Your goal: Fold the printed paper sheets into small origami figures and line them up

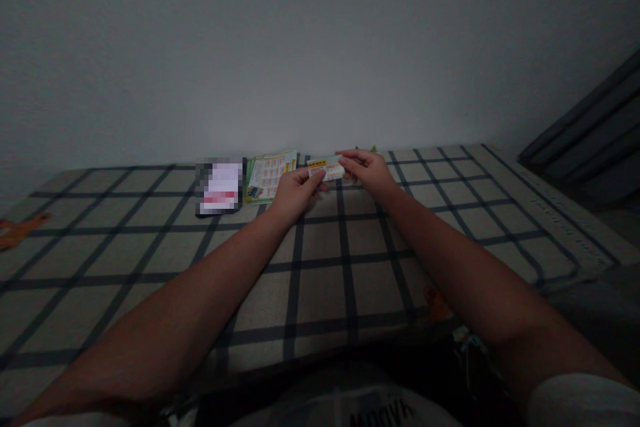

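Observation:
Between my two hands is a small printed paper slip, white with a yellow band and red print, held a little above the table. My left hand pinches its left end, thumb on top. At the slip's right end, my right hand has thumb and fingers closed on the edge. Left of my left hand lies a stack of printed leaflets in green, white and yellow, partly covered by that hand. Fine print on the slip is too small to read.
A phone with a lit, blurred screen lies left of the leaflets. The checked tablecloth reaches a pale wall behind. A small green object shows partly behind my right hand. Dark slats stand at the right.

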`<state>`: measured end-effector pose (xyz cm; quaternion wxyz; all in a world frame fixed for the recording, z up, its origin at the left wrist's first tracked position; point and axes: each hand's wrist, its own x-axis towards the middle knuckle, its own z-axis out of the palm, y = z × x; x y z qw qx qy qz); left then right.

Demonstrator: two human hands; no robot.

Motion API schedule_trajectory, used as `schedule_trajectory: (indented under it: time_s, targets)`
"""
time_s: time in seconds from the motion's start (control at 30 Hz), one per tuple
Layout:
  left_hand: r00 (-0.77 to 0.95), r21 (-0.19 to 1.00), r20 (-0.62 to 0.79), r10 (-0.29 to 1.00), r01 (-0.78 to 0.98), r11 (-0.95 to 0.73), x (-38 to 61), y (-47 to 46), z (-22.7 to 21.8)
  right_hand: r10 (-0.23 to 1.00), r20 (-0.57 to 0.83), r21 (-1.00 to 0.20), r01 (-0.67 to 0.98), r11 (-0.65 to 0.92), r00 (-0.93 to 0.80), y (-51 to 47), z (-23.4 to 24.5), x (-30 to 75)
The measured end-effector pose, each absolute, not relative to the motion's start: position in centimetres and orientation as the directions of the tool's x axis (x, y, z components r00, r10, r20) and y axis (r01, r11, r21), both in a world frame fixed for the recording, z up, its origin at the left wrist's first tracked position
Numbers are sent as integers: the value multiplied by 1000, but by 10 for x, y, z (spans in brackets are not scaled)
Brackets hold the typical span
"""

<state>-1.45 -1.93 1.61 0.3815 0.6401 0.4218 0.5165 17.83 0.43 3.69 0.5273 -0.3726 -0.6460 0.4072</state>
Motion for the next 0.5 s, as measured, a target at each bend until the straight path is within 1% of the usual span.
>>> schedule_trajectory:
  time_s: [0.17, 0.33, 0.5]
  targets:
    - [98, 923, 349, 932, 138, -360, -13, -21, 17, 909, 392, -904, 123, 409, -139, 3, 39, 181]
    - [91, 947, 306, 948, 78, -313, -12, -21, 17, 906, 403, -894, 157, 420, -131, 2, 39, 181]
    - [104, 944, 314, 944, 75, -322, -13, -19, 16, 899, 411, -892, 136, 431, -153, 3, 39, 179]
